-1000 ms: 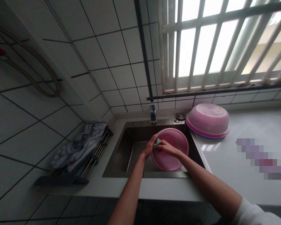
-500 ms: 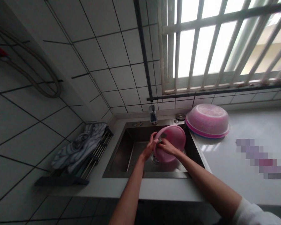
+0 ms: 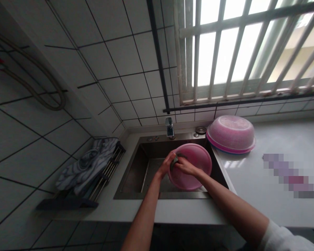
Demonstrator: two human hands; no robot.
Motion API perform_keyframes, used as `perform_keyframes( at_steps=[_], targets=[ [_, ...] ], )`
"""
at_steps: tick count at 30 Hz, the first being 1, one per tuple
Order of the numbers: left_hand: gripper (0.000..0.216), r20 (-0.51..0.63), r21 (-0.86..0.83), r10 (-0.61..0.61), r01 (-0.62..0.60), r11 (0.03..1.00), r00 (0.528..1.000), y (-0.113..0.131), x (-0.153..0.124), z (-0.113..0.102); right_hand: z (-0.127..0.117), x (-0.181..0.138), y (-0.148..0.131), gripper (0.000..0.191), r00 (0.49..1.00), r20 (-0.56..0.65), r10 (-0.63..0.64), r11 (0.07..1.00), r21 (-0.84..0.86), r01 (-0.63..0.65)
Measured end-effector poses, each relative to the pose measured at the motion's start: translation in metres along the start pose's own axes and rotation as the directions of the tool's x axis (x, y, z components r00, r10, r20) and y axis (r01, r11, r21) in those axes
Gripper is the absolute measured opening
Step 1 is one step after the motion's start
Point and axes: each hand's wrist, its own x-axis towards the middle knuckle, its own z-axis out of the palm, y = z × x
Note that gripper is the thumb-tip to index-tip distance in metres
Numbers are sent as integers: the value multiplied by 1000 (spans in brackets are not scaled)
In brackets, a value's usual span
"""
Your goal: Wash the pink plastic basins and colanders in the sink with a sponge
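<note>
A pink plastic basin (image 3: 196,153) is held over the steel sink (image 3: 136,174), its open side facing up toward me. My left hand (image 3: 167,164) is closed on the basin's left rim. Just inside that rim, my right hand (image 3: 185,166) is closed on a small grey-green cloth (image 3: 174,161), pressing it against the basin wall. The right fingers partly hide the cloth, so I cannot tell whether it is a cloth or a thin pad.
A chrome faucet (image 3: 169,127) stands behind the sink. Stacked upside down on the right counter are pink basins or strainers (image 3: 231,134). To the left, a striped grey cloth (image 3: 90,162) lies on a metal rack (image 3: 107,174). A barred window (image 3: 240,52) is above the counter.
The basin has swung from a sideways tilt to face more upward, and sits slightly lower and to the right. Both hands stay near its left rim, the right one still with the cloth.
</note>
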Motion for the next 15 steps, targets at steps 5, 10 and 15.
perform_keyframes(
  at_steps=[5, 10, 15],
  targets=[
    [61, 17, 46, 44, -45, 998, 999, 2, 1, 1, -5, 2, 1, 14, 988, -153, 11, 1000, -15, -13],
    [65, -12, 16, 15, -15, 1000, 1000, -3, 2, 1, -6, 6, 0, 18, 950, -308, 57, 996, 88, -31],
    [64, 13, 38, 32, -32, 999, 999, -5, 2, -3, 4, 3, -2, 15, 998, 4, 65, 983, 175, -65]
  ],
)
